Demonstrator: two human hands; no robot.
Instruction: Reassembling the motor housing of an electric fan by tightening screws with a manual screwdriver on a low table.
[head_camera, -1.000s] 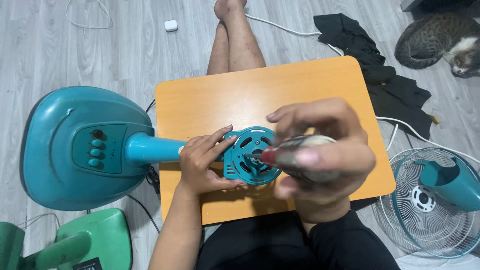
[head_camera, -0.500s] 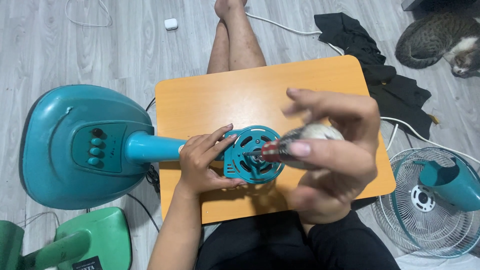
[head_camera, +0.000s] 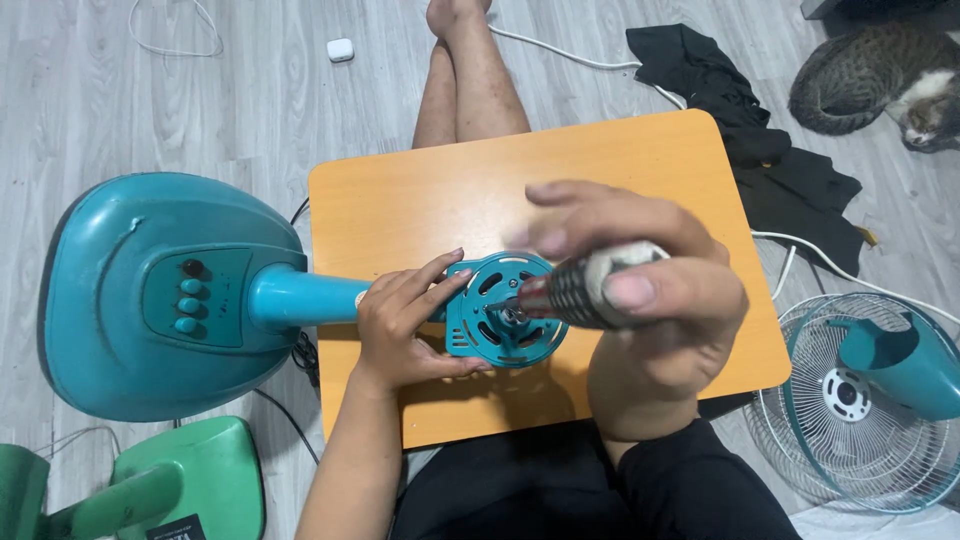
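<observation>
The right hand (head_camera: 640, 300) has its fingers (head_camera: 632, 291) closed around a screwdriver (head_camera: 575, 290), tip at the hub of the round teal motor housing (head_camera: 505, 322). The left hand (head_camera: 405, 330) has its fingers curled on the housing's rim, steadying it over the orange worktop (head_camera: 420, 210). The housing looks like rigid plastic, fairly light, best held by rim or neck. One screwdriver, one housing, one teal fan base (head_camera: 160, 295), one loose fan grille (head_camera: 860, 410).

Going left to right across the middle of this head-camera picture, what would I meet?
Teal fan base → left hand → round teal motor housing → screwdriver in the right hand → wire fan guard on the floor.
</observation>
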